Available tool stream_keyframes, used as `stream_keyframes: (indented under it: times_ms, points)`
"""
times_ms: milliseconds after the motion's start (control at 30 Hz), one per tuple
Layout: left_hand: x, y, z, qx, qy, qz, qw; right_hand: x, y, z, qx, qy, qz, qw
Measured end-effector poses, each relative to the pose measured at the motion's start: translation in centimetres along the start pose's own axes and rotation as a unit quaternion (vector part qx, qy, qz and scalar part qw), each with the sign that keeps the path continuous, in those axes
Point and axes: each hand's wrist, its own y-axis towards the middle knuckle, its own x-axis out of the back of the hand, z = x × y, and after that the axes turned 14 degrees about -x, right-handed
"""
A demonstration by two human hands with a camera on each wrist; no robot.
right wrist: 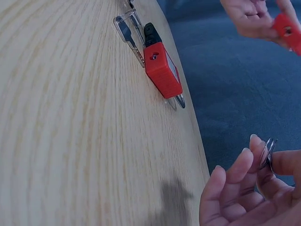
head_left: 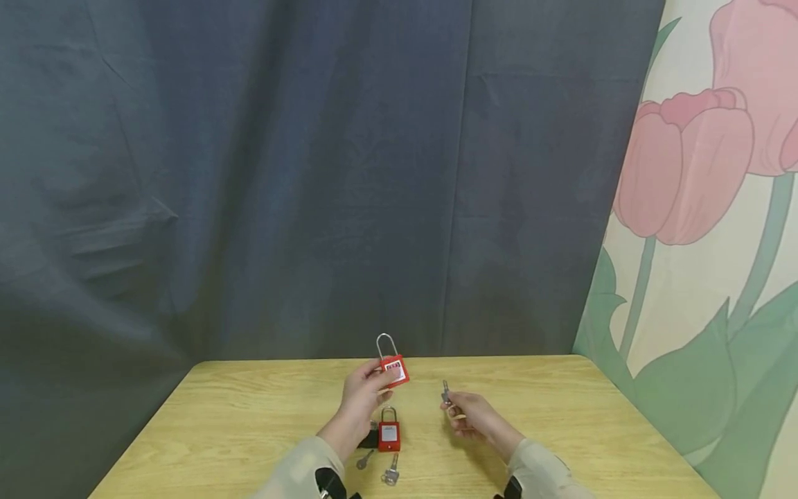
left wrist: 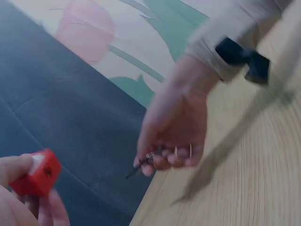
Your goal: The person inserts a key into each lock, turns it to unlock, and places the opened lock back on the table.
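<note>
My left hand (head_left: 361,396) holds a red padlock (head_left: 402,361) with a white label, thumb across its front and the silver shackle pointing up. In the left wrist view, the keyhole in the bottom of this red padlock (left wrist: 45,175) faces the other hand. To the right, my right hand (head_left: 476,416) pinches a small silver key (head_left: 445,392) between thumb and fingers, its blade pointing up. The hands are apart, both above the table. Below the left hand a second red padlock (head_left: 389,436) lies on the table, its shackle toward the far edge.
Beside the lying red padlock is a black padlock (head_left: 369,439), partly hidden by the left forearm. A loose key (head_left: 364,460) and a bunch of keys (head_left: 391,475) lie nearer on the wooden table (head_left: 249,409). A dark curtain (head_left: 374,208) hangs behind.
</note>
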Motion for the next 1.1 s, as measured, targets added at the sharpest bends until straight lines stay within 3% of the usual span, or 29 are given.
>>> stream_keyframes:
  times_ms: [100, 167, 300, 400, 500, 767, 933, 1100]
  points:
    - [0.2, 0.1, 0.0, -0.029, 0.061, -0.009, 0.9977, -0.1, 0.1, 0.1, 0.006, -0.003, 0.004, 1.0]
    - [0.4, 0.2, 0.0, -0.017, 0.054, -0.007, 0.9984, -0.1, 0.1, 0.2, 0.006, -0.005, 0.003, 1.0]
    - [0.6, 0.3, 0.0, 0.058, -0.052, -0.003, 0.997, -0.2, 0.0, 0.2, 0.0, -0.009, -0.008, 0.9999]
    - [0.5, 0.3, 0.0, 0.116, -0.133, -0.009, 0.9843, -0.2, -0.1, 0.2, -0.004, -0.01, -0.008, 0.9999]
    - [0.2, 0.3, 0.1, 0.143, -0.163, -0.009, 0.9761, -0.3, -0.1, 0.1, -0.004, -0.011, -0.005, 0.9999]
    - [-0.3, 1.0, 0.6, 0.126, -0.145, -0.009, 0.9813, -0.4, -0.3, 0.7, 0.008, 0.005, 0.003, 1.0]
    - [-0.5, 1.4, 1.2, 0.108, -0.124, -0.002, 0.9864, -1.7, -2.1, 2.6, 0.028, 0.006, 0.015, 0.9995]
    - [-1.1, 1.4, 1.3, 0.098, -0.106, 0.005, 0.9895, -3.5, -4.0, 4.2, 0.057, -0.023, 0.063, 0.9961]
